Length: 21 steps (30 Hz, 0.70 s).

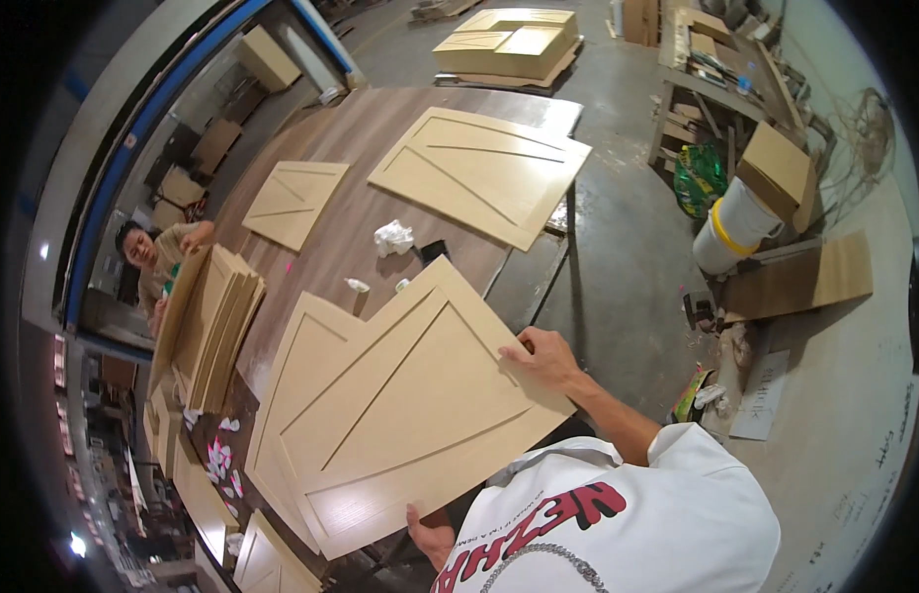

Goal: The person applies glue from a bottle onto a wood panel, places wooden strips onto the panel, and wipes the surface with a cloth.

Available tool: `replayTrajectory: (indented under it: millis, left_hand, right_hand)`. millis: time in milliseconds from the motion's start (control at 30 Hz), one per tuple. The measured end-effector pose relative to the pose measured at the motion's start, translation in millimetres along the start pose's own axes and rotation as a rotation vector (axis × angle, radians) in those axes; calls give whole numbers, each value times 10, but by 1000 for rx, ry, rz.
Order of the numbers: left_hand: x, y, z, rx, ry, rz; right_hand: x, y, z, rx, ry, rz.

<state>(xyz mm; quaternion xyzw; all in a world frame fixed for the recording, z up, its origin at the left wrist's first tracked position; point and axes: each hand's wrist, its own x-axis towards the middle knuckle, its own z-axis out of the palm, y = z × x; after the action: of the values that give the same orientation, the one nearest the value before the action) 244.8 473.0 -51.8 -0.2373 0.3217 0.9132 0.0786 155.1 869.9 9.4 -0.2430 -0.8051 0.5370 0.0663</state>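
Observation:
A pale wood-coloured panel (420,381) with grooved lines is tilted in front of me, held by both hands. My right hand (546,361) is closed on its right edge, fingers behind the board. Low on the near edge, my left hand (432,536) grips the same panel, its thumb on the face and its other fingers hidden. Beneath and to the left lies a second grooved panel (303,341), partly covered. Just beyond the held board are a small white bottle (357,285), a crumpled white cloth (393,238) and a black object (434,253).
Two more panels, a larger one (484,168) and a smaller one (293,203), lie farther along the wooden table (371,114). Upright panels (214,321) stand at the left, where another person (173,252) touches them. Pink-and-white pieces (220,460) lie nearby. A white bucket (721,237) stands right.

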Motion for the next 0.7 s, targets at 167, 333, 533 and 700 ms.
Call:
replayTrajectory:
  millis: [167,333,533,700]
  left_hand:
    - [-24,-255,828,160,-136,68]
    - [508,-443,1415,197,-297,-36]
    - [1194,-867,2493,385,-560,-180]
    - [1956,-1487,3135,396,-682,-401]
  right_hand:
    - [-25,349,-729,173,174,2]
    - [104,1126,-1381,439,124,103]
    - [139,1036,-1955,1097,332,97]
    - [375,1034,-2374,815,392,25]
